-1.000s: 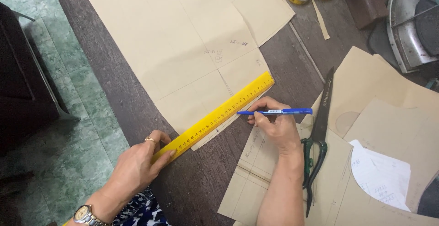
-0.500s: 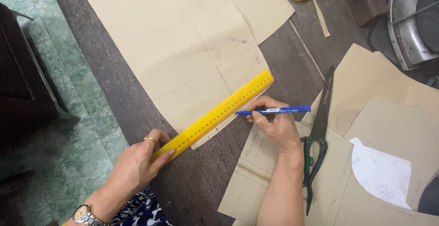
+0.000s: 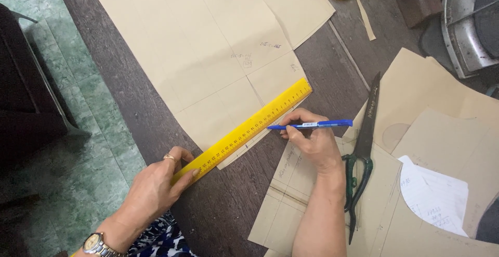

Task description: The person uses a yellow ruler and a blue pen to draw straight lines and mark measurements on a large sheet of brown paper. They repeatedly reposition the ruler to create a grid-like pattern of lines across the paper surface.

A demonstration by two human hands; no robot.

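Ruler (image 3: pixel 244 131) pinned by left hand (image 3: pixel 156 187); right hand (image 3: pixel 312 140) grips pen (image 3: pixel 312 125).

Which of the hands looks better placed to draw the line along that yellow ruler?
Probably the right hand: it holds the blue pen with its tip at the yellow ruler edge on the brown paper. The left hand presses the ruler's near end.

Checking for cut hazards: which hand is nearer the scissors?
Right. The right hand, holding a blue pen, sits just beside the scissors; the left hand presses the yellow ruler's far end.
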